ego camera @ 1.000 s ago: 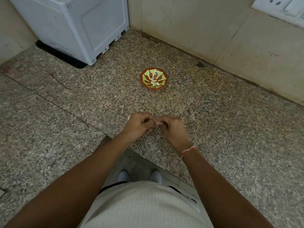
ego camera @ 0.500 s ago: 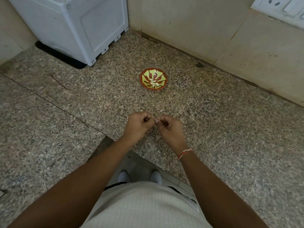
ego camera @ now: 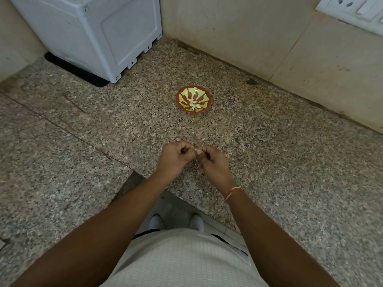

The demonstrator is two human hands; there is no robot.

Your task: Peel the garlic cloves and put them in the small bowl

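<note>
Peeling a garlic clove [ego camera: 196, 150] between two hands above the near part of the granite counter [ego camera: 290, 162].

The left hand [ego camera: 176, 157] and right hand [ego camera: 211, 162] meet knuckle to knuckle, fingers curled tight, with only a pale speck showing at the point where their fingertips touch; that speck is probably the clove, though it is too small to be sure, and which hand bears it cannot be told. Holding it pinched from both sides likely lets one hand steady it while the other picks at the skin. The small bowl [ego camera: 180, 100], red with a yellow-green pattern, stands farther back, well apart from the hands, with several pale peeled cloves [ego camera: 194, 105] lying in it. To the far left stands a white appliance [ego camera: 99, 34].
</note>
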